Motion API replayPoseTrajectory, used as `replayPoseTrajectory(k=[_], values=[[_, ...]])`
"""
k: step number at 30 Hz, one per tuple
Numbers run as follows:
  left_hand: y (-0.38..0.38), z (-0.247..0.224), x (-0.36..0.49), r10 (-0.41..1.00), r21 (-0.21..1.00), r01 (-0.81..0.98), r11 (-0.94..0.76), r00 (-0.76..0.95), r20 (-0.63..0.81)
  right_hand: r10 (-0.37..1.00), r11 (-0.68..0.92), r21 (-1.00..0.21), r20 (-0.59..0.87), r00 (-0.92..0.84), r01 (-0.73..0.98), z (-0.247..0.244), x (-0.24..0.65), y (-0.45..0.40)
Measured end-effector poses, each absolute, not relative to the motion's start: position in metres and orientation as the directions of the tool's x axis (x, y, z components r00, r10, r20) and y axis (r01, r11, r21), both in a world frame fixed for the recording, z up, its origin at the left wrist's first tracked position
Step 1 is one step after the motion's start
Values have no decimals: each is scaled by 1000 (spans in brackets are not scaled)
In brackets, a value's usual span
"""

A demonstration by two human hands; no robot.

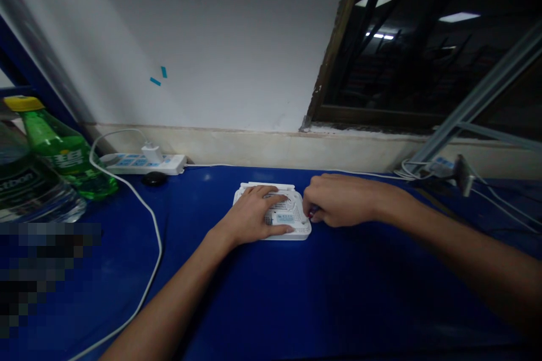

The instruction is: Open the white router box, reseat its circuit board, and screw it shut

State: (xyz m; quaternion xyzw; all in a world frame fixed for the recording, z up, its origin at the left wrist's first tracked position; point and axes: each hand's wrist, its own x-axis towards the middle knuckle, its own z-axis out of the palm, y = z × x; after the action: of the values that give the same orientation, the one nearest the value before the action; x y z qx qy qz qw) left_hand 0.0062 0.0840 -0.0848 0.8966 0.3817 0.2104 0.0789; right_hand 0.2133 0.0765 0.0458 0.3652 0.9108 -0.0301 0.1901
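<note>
A white router-like box point(300, 230) with vent holes and a pale label lies on the blue table. My left hand point(253, 215) rests flat across its top, fingers spread. At the box's right edge is my right hand point(334, 200), its fingers curled closed. A small bit of red and dark colour shows between those fingertips; the rest of what they hold is hidden, so I cannot tell its kind.
Behind on the left stands a white power strip point(169, 164) with a plug, beside a black round object point(154, 179). A white cable point(157, 237) curves down the left side. A green bottle point(70, 152) and a clear bottle point(38, 186) stand far left. A metal frame point(478, 87) rises right.
</note>
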Motion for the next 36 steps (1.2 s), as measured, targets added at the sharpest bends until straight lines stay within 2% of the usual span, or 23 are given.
replayPoseTrajectory(k=[2,6,17,20,26,32,36], values=[[85,-85,6,721,310,651,-693,619,311,678,712,71,-329,-657,699,55,220,81],[86,-85,5,714,314,641,-700,622,321,752,654,120,-210,-624,747,62,231,95],[84,-85,6,717,329,637,-697,610,337,716,685,85,-262,-647,723,30,222,131],[85,-84,7,716,329,636,-698,612,335,696,708,72,-235,-678,702,30,219,131],[85,-83,6,716,324,639,-698,620,320,674,727,-45,-143,-725,685,37,219,123],[85,-83,6,715,327,636,-700,618,327,623,777,-198,103,-776,598,19,231,119],[85,-83,6,718,334,635,-696,617,323,688,719,-356,241,-684,597,-6,239,123]])
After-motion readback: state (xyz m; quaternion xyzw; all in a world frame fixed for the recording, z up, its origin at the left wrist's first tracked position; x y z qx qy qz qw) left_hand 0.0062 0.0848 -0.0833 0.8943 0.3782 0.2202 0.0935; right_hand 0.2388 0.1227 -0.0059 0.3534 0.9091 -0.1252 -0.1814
